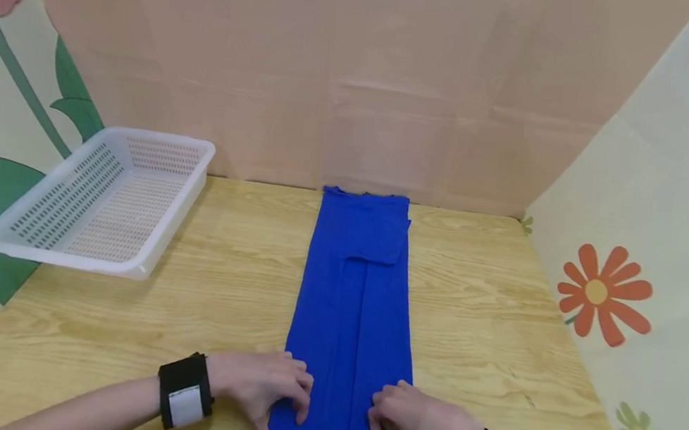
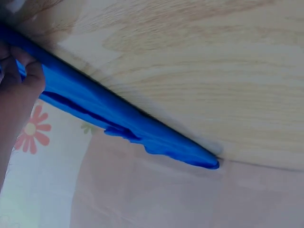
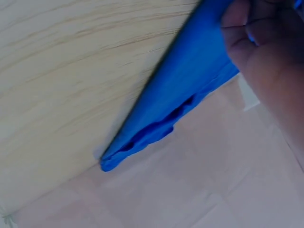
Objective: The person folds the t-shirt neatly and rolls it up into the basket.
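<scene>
A blue T-shirt (image 1: 349, 315), folded into a long narrow strip, lies flat with its neck end at the back wall. One sleeve is laid across its upper part. At the near left corner my left hand (image 1: 264, 387) touches the cloth with bent fingers, its thumb apart from them by the edge. My right hand (image 1: 416, 422) rests on the near right side, fingers bent and thumb spread toward the hem. Both wrist views show the shirt's long side edge running away from the hand; the left hand's fingers (image 2: 33, 71) lie on the cloth.
A white perforated plastic basket (image 1: 110, 202) stands at the back left of the wooden table (image 1: 486, 316). A pinkish-beige wall covering (image 1: 374, 69) rises behind the table. Flower-patterned sheets (image 1: 659, 194) flank it on both sides. Each wrist wears a black strap (image 1: 184, 388).
</scene>
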Motion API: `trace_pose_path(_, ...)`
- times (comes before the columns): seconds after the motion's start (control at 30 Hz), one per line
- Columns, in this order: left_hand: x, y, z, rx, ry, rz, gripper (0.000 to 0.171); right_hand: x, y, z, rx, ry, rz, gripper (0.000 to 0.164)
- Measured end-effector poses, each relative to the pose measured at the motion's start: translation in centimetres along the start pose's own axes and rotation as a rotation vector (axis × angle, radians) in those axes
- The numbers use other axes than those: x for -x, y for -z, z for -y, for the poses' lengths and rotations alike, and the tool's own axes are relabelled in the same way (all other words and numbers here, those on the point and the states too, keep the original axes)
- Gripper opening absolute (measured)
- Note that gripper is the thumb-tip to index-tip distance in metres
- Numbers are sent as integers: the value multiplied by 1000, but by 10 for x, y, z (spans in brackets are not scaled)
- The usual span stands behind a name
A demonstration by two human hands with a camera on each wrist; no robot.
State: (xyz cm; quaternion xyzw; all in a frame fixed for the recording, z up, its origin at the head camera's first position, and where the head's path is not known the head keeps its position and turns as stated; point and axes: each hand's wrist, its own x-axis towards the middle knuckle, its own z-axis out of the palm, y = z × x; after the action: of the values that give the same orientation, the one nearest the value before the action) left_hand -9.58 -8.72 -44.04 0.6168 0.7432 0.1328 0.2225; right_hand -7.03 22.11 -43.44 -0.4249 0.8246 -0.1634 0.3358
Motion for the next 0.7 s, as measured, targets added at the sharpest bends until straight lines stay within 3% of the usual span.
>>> trace_pose_path(0.1, 0, 1, -3, -25, 1, 25, 56, -2, -9, -8, 98, 2, 27, 37)
trace_pose_path(0.3, 0, 1, -12, -103, 36, 59, 53, -4, -32, -25, 221, 47, -28, 46)
trace_pose_path(0.5, -4, 2, -24, -234, 31, 40, 40, 5, -15, 9, 226, -44, -35, 48)
trace_pose_path(0.7, -7, 2, -26, -215, 17, -5, 25, 8, -9, 27, 252, -129, -29, 44)
